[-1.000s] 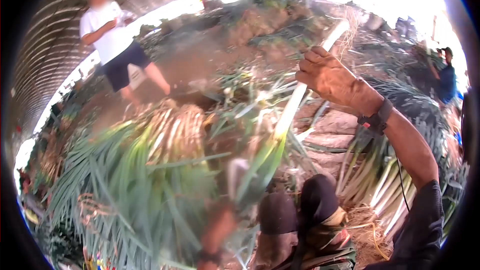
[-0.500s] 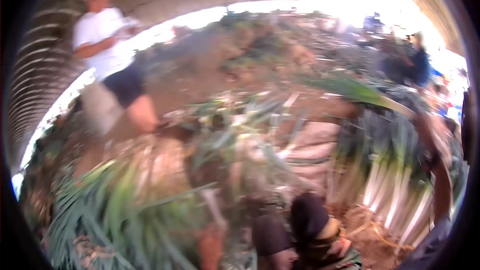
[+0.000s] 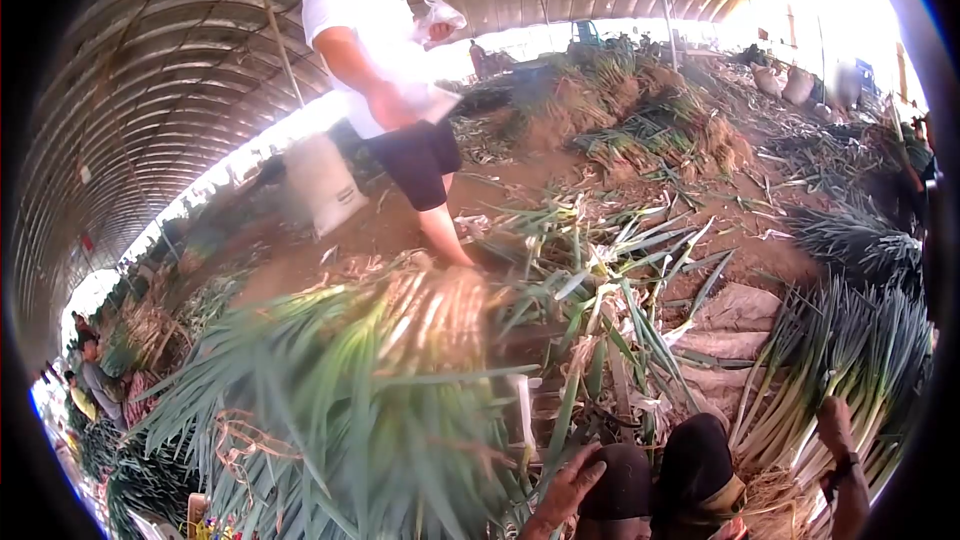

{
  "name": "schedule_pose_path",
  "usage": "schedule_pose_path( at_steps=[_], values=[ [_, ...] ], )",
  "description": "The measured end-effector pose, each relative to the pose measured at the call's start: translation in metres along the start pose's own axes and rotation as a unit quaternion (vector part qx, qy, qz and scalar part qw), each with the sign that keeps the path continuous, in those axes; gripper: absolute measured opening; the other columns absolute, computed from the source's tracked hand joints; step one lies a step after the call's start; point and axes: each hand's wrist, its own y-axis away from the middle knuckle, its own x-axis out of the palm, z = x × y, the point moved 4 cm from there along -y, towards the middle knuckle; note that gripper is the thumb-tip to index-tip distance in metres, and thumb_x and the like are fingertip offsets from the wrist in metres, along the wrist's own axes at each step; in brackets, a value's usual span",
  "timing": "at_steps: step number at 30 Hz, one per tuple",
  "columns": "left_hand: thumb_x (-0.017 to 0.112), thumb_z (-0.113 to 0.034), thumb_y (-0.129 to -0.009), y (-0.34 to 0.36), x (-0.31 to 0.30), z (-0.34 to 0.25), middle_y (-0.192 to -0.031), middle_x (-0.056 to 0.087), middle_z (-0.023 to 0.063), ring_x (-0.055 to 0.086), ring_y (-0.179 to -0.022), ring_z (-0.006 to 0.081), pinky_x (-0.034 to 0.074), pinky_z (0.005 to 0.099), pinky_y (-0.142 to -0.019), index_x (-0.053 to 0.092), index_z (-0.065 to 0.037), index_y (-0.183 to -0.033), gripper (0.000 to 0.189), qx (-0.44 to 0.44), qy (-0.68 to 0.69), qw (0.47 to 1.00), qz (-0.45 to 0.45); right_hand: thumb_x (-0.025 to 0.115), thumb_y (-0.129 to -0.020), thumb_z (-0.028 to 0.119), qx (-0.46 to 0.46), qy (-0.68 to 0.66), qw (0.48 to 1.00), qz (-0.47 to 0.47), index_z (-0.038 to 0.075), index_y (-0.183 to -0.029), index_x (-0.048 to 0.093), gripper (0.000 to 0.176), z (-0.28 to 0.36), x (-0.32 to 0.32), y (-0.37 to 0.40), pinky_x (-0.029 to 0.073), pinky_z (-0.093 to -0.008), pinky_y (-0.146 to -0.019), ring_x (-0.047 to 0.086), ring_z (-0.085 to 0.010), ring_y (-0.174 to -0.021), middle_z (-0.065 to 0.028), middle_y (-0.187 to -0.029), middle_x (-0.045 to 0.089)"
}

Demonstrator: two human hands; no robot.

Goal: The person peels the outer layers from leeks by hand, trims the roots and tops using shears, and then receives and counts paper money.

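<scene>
My left hand [image 3: 568,488] is at the bottom centre, beside my dark-covered knee [image 3: 618,475]. Its fingers are slightly apart with nothing visible in them. At the lower right, my right hand [image 3: 836,426], with a dark band on the wrist, is closed over the white stalks of a neat heap of long green onions [image 3: 815,380]. Which stalk it grips is partly hidden. A larger heap of untrimmed green onions [image 3: 340,390] spreads across the left foreground, leaves towards me. A pale upright post [image 3: 525,410] stands between that heap and my left hand.
Stripped leaves [image 3: 620,280] litter the ground ahead, beside folded pale sacking [image 3: 730,325]. A person in a white shirt [image 3: 365,45] stands beyond the left heap, near a white sack [image 3: 322,185]. More onion piles [image 3: 650,120] lie farther back under the arched roof.
My right hand has come down from a raised position, where it held a green onion, onto the right heap. My left hand has moved from the left heap to beside my knee. The view has turned left.
</scene>
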Motion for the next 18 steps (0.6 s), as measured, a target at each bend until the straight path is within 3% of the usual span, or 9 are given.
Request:
schedule_pose_path(
  at_steps=[3, 5, 6, 7, 8, 12, 13, 16, 18],
  values=[
    [0.056, -0.038, -0.103, -0.015, -0.026, -0.062, -0.124, 0.067, 0.0089, 0.06, -0.117, 0.0179, 0.044, 0.0315, -0.103, 0.062, -0.001, -0.128, 0.046, -0.066, -0.067, 0.993, -0.073, 0.07, -0.084, 0.014, -0.105, -0.102, 0.987, 0.061, -0.001, -0.067, 0.055, 0.028, 0.178, -0.056, -0.04, 0.041, -0.049, -0.054, 0.055, -0.0458, -0.066, -0.0252, -0.069, 0.056],
    [0.058, -0.036, -0.102, -0.037, -0.046, -0.091, -0.11, 0.073, 0.0064, 0.065, -0.105, 0.0144, 0.049, 0.0294, -0.095, 0.068, -0.001, -0.117, 0.039, 0.004, 0.003, 0.994, -0.109, 0.071, -0.087, 0.017, -0.145, -0.165, 0.97, 0.108, -0.001, -0.075, 0.059, 0.025, 0.253, -0.078, -0.052, 0.044, -0.0462, -0.053, 0.057, -0.0439, -0.064, -0.0241, -0.072, 0.059],
    [0.059, -0.033, -0.101, -0.044, -0.057, -0.123, -0.106, 0.073, 0.0056, 0.065, -0.102, 0.0118, 0.05, 0.0272, -0.092, 0.068, -0.002, -0.116, 0.036, 0.015, -0.056, 0.987, -0.148, 0.072, -0.088, 0.018, -0.156, -0.182, 0.963, 0.123, -0.001, -0.081, 0.062, 0.023, 0.283, -0.082, -0.052, 0.046, -0.0441, -0.053, 0.059, -0.042, -0.062, -0.0227, -0.073, 0.062],
    [0.06, -0.03, -0.1, -0.049, -0.062, -0.154, -0.108, 0.072, 0.0087, 0.067, -0.101, 0.0152, 0.053, 0.0295, -0.088, 0.066, 0.0, -0.119, 0.036, 0.054, -0.097, 0.973, -0.201, 0.07, -0.091, 0.019, -0.148, -0.255, 0.946, 0.133, 0.001, -0.087, 0.064, 0.019, 0.306, -0.077, -0.05, 0.049, -0.0387, -0.057, 0.062, -0.0354, -0.065, -0.02, -0.078, 0.065],
    [0.061, -0.036, -0.098, -0.066, -0.072, -0.164, -0.111, 0.07, 0.0107, 0.065, -0.107, 0.0204, 0.052, 0.036, -0.094, 0.065, -0.002, -0.12, 0.041, 0.098, -0.002, 0.977, -0.188, 0.068, -0.094, 0.019, -0.138, -0.326, 0.924, 0.143, 0.003, -0.093, 0.065, 0.017, 0.324, -0.068, -0.048, 0.053, -0.0333, -0.06, 0.065, -0.0289, -0.069, -0.0172, -0.084, 0.068],
    [0.064, -0.042, -0.095, -0.117, -0.109, -0.21, -0.124, 0.063, 0.0169, 0.063, -0.113, 0.0334, 0.052, 0.0519, -0.098, 0.053, -0.003, -0.133, 0.056, 0.208, 0.183, 0.939, -0.206, 0.064, -0.096, 0.033, -0.315, -0.262, 0.878, 0.249, 0.009, -0.122, 0.063, 0.035, 0.382, -0.054, -0.019, 0.058, -0.0399, -0.073, 0.067, -0.0307, -0.096, -0.019, -0.124, 0.062],
    [0.064, -0.042, -0.095, -0.128, -0.118, -0.219, -0.125, 0.062, 0.0167, 0.063, -0.112, 0.0342, 0.052, 0.0526, -0.097, 0.051, -0.003, -0.135, 0.057, 0.202, 0.238, 0.928, -0.204, 0.064, -0.094, 0.036, -0.389, -0.277, 0.861, 0.175, 0.01, -0.123, 0.061, 0.039, 0.386, -0.041, -0.012, 0.056, -0.0437, -0.074, 0.067, -0.033, -0.094, -0.0177, -0.112, 0.066],
    [0.064, -0.04, -0.096, -0.137, -0.129, -0.252, -0.126, 0.061, 0.0158, 0.065, -0.11, 0.0335, 0.055, 0.0529, -0.093, 0.051, -0.002, -0.134, 0.055, 0.242, 0.302, 0.903, -0.189, 0.069, -0.09, 0.032, -0.378, -0.259, 0.859, 0.23, 0.01, -0.12, 0.062, 0.039, 0.391, -0.029, 0.005, 0.053, -0.0446, -0.073, 0.066, -0.0355, -0.091, -0.016, -0.102, 0.067],
    [0.064, -0.037, -0.096, -0.142, -0.136, -0.267, -0.126, 0.062, 0.0152, 0.065, -0.11, 0.0316, 0.058, 0.0518, -0.088, 0.052, -0.001, -0.132, 0.053, 0.255, 0.286, 0.903, -0.195, 0.072, -0.085, 0.029, -0.387, -0.275, 0.858, 0.195, 0.009, -0.116, 0.063, 0.038, 0.394, -0.036, 0.003, 0.051, -0.0453, -0.07, 0.065, -0.0368, -0.083, -0.0144, -0.087, 0.067]
  ],
)
